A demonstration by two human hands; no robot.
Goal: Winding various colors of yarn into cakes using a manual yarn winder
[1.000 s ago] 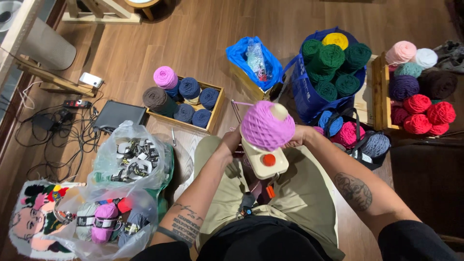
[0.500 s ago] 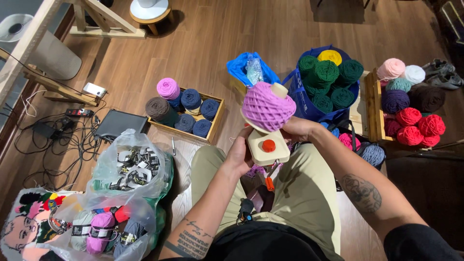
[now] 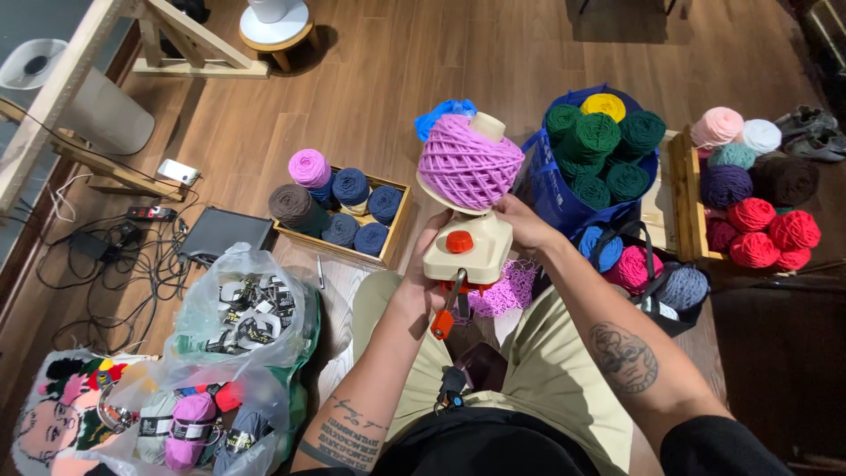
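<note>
A cream yarn winder (image 3: 469,249) with a red knob and an orange-tipped crank is held up over my lap. A wound ball of purple yarn (image 3: 469,162) sits tilted on its spindle. My left hand (image 3: 425,271) grips the winder's left side. My right hand (image 3: 522,220) holds its upper right edge, just under the ball. More loose purple yarn (image 3: 504,291) lies beneath the winder on my knees.
A wooden box (image 3: 398,220) of navy, brown and pink yarn balls sits left. A blue bag (image 3: 553,196) holds green and yellow balls. A wooden crate (image 3: 683,194) at right holds red, pink and dark balls. Plastic bags (image 3: 238,344) with skeins lie lower left, beside cables and a tablet (image 3: 225,234).
The winder with the purple ball has risen higher and farther from my body. My view has tipped upward, showing more floor and a white stool base.
</note>
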